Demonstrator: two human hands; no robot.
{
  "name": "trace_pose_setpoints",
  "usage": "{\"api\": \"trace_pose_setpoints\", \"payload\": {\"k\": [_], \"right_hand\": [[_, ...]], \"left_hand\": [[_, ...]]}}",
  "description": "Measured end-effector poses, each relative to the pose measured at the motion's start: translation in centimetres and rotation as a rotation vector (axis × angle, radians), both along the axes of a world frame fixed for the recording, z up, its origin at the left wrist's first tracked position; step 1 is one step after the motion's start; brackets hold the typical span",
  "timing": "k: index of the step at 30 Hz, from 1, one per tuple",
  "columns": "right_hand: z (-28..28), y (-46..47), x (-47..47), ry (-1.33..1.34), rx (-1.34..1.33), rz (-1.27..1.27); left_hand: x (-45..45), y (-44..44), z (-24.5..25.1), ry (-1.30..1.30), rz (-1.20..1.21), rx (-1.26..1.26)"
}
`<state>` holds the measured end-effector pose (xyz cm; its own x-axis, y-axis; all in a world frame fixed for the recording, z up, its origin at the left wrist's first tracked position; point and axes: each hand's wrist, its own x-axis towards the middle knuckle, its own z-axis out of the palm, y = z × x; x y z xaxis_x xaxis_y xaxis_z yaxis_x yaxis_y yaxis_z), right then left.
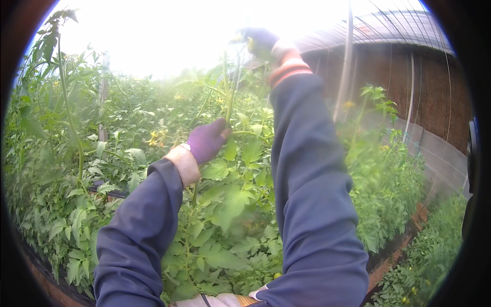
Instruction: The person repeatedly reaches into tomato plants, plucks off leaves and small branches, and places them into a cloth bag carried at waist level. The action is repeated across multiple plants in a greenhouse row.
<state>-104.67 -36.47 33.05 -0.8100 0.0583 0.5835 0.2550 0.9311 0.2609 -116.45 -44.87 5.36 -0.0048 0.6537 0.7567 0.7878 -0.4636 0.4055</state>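
My left hand (207,141), in a purple glove with a pale cuff, is closed around the upright green stem (229,101) of a tomato plant. My right hand (262,41) is raised higher, near the top of that plant. It wears a dark glove and is blurred by strong glare, so its fingers and anything in them are unclear. Broad tomato leaves (230,203) hang below my hands, between my two sleeves. Yellow tomato flowers (154,138) show just left of my left hand. A small green tomato (277,275) peeks out beside my right sleeve.
Dense tomato plants (57,215) crowd the left, one tall stem (69,111) rising among them. A pale pole (347,61) and hanging strings (448,96) stand to the right, before a brown greenhouse wall (429,80). Bare reddish soil (387,266) runs between rows at lower right.
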Motion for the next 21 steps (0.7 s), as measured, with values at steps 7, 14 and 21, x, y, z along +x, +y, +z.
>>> {"api": "trace_pose_setpoints", "payload": {"k": [7, 14, 21], "right_hand": [[-1.1, -0.7, 1.4, 0.106, 0.434, -0.029], [-4.0, -0.3, 3.3, 0.834, -0.538, 0.407], [-4.5, 5.7, 5.0, 1.041, -0.525, -0.022]], "left_hand": [[0.2, -0.3, 0.3, 0.039, -0.078, -0.020], [-1.0, -0.3, 1.2, 0.035, -0.241, -0.083], [-2.2, 0.7, 1.6, 0.058, -0.345, -0.107]]}}
